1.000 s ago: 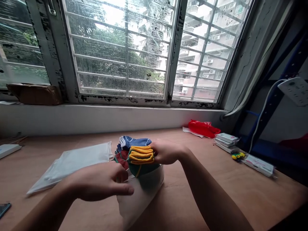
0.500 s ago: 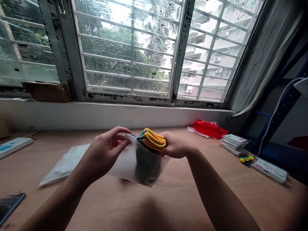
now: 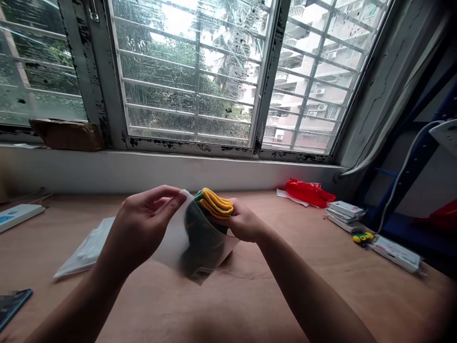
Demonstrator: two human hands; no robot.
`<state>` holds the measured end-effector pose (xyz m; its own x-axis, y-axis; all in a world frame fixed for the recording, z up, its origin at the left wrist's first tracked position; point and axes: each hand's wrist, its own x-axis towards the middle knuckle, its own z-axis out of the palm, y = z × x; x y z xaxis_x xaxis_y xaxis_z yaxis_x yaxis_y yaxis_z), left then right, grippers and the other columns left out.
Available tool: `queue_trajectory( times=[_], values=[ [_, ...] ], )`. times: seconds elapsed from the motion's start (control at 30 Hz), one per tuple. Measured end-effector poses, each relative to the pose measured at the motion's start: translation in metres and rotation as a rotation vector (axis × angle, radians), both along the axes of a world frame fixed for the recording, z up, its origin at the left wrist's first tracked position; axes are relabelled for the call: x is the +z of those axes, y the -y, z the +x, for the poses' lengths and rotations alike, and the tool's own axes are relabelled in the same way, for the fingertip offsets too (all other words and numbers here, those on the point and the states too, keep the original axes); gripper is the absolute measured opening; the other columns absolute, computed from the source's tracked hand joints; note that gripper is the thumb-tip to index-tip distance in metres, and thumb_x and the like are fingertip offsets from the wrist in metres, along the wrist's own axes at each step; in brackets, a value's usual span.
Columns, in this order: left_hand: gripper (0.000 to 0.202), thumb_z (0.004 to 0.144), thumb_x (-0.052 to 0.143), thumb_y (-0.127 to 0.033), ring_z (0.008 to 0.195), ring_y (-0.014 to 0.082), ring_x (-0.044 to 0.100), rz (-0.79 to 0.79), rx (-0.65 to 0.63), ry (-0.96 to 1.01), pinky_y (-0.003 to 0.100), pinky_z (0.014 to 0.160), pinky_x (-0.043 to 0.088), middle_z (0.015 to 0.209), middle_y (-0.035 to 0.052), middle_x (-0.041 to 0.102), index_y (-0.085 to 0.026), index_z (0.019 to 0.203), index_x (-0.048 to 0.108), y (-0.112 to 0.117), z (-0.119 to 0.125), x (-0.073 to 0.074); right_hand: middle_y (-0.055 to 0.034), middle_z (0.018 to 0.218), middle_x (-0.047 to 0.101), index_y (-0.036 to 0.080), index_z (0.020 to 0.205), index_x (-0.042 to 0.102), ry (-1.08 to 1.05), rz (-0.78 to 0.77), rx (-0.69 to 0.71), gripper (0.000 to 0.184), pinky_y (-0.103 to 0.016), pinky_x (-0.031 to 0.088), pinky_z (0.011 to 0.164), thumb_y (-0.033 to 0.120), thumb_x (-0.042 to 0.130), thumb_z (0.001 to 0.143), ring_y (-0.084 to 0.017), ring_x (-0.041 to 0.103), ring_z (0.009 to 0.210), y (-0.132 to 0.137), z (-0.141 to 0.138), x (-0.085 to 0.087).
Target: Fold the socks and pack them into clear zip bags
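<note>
My left hand (image 3: pixel 148 219) is closed in a pinch on the upper left edge of a frosted translucent bag (image 3: pixel 169 250). The bag hangs tilted above the table, with its mouth up. A folded dark green fabric bundle with yellow edges (image 3: pixel 216 202) is partly inside; its layered yellow end sticks out of the mouth, and the dark rest shows through the plastic. At that yellow end, my right hand (image 3: pixel 246 221) is closed on the bundle, its fingertips hidden behind the fabric and bag rim.
White plastic packaging (image 3: pixel 84 250) lies left on the wooden table (image 3: pixel 271 295), near a phone (image 3: pixel 14 305) and a power strip (image 3: pixel 21 216). On the right are a red plastic bag (image 3: pixel 309 192), packaged boxes (image 3: pixel 344 214) and a yellow-black item (image 3: pixel 363 238). A window ledge runs behind.
The fabric bundle has gone deeper into the bag, and more dark fabric shows through the plastic. Both hands have shifted left, and the bag is tilted more.
</note>
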<state>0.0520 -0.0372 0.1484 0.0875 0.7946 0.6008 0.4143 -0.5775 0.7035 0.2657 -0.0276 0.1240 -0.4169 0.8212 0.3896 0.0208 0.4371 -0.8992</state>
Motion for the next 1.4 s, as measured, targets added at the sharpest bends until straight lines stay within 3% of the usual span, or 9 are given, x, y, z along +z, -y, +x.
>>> queue_trajectory(
  times=[0.13, 0.37, 0.67, 0.8, 0.9, 1.07, 1.13, 1.27, 1.4],
  values=[
    [0.019, 0.084, 0.068, -0.039, 0.091, 0.0191, 0.066, 0.108, -0.106, 0.050, 0.024, 0.080, 0.053, 0.098, 0.0017, 0.071, -0.021, 0.086, 0.072, 0.000, 0.006, -0.004, 0.0014, 0.077, 0.063, 0.013, 0.085, 0.068, 0.133, 0.034, -0.009, 0.015, -0.026, 0.045, 0.072, 0.024, 0.067, 0.076, -0.013, 0.053, 0.073, 0.008, 0.003, 0.007],
    [0.015, 0.087, 0.066, -0.035, 0.093, 0.0176, 0.064, 0.142, -0.169, 0.022, 0.022, 0.078, 0.053, 0.100, 0.0017, 0.068, -0.021, 0.088, 0.072, 0.002, 0.010, -0.009, 0.0017, 0.078, 0.059, 0.015, 0.080, 0.060, 0.430, 0.170, 0.000, 0.005, -0.023, 0.042, 0.068, 0.019, 0.057, 0.078, -0.013, 0.050, 0.073, 0.016, 0.004, 0.011],
    [0.017, 0.084, 0.068, -0.041, 0.078, 0.0126, 0.065, 0.243, 0.013, -0.095, 0.017, 0.060, 0.050, 0.091, -0.0033, 0.071, -0.025, 0.086, 0.074, 0.001, 0.009, -0.008, 0.0037, 0.072, 0.052, 0.018, 0.074, 0.049, 0.531, 0.356, 0.050, 0.006, -0.020, 0.040, 0.066, 0.014, 0.052, 0.078, -0.011, 0.048, 0.070, 0.016, 0.004, 0.009],
    [0.021, 0.085, 0.065, -0.041, 0.077, 0.0156, 0.066, 0.394, 0.110, -0.227, 0.025, 0.068, 0.050, 0.090, -0.0013, 0.073, -0.024, 0.084, 0.076, 0.005, 0.009, -0.005, 0.0016, 0.083, 0.057, 0.019, 0.076, 0.050, 0.541, 0.442, 0.199, 0.010, -0.020, 0.042, 0.068, 0.009, 0.053, 0.074, -0.011, 0.052, 0.074, 0.010, 0.002, 0.005],
    [0.021, 0.087, 0.063, -0.040, 0.082, 0.0184, 0.067, 0.489, 0.113, -0.300, 0.029, 0.077, 0.049, 0.088, -0.0001, 0.074, -0.024, 0.085, 0.077, 0.011, 0.011, -0.005, 0.0022, 0.078, 0.057, 0.020, 0.075, 0.050, 0.625, 0.426, 0.225, 0.016, -0.021, 0.043, 0.068, 0.005, 0.053, 0.069, -0.012, 0.054, 0.072, 0.009, -0.003, 0.002],
    [0.021, 0.090, 0.060, -0.040, 0.080, 0.0150, 0.068, 0.444, -0.014, -0.334, 0.023, 0.070, 0.049, 0.097, -0.0022, 0.074, -0.028, 0.094, 0.077, 0.017, 0.013, -0.010, 0.0001, 0.084, 0.061, 0.019, 0.078, 0.054, 0.414, 0.151, 0.064, 0.010, -0.024, 0.048, 0.073, 0.015, 0.048, 0.085, -0.015, 0.059, 0.083, 0.012, -0.014, 0.000],
    [0.021, 0.090, 0.060, -0.039, 0.078, 0.0154, 0.069, 0.427, -0.028, -0.341, 0.023, 0.070, 0.049, 0.094, -0.0020, 0.075, -0.027, 0.093, 0.077, 0.017, 0.014, -0.009, -0.0003, 0.087, 0.063, 0.019, 0.082, 0.057, 0.350, 0.102, 0.067, 0.010, -0.024, 0.049, 0.072, 0.021, 0.049, 0.088, -0.016, 0.061, 0.084, 0.015, -0.018, -0.002],
    [0.024, 0.091, 0.059, -0.041, 0.075, 0.0159, 0.070, 0.343, -0.057, -0.333, 0.023, 0.067, 0.049, 0.087, -0.0017, 0.076, -0.026, 0.086, 0.078, 0.019, 0.017, -0.007, -0.0003, 0.095, 0.066, 0.021, 0.095, 0.063, 0.440, 0.297, 0.118, 0.013, -0.026, 0.051, 0.078, 0.022, 0.061, 0.082, -0.018, 0.063, 0.090, 0.016, -0.021, -0.006],
    [0.025, 0.092, 0.057, -0.038, 0.076, 0.0173, 0.069, 0.327, -0.036, -0.361, 0.025, 0.067, 0.048, 0.089, -0.0009, 0.076, -0.026, 0.088, 0.078, 0.021, 0.023, -0.012, -0.0011, 0.087, 0.064, 0.019, 0.084, 0.060, 0.470, 0.318, 0.040, 0.010, -0.027, 0.051, 0.074, 0.024, 0.053, 0.089, -0.018, 0.063, 0.086, 0.015, -0.030, -0.009]
  ],
)
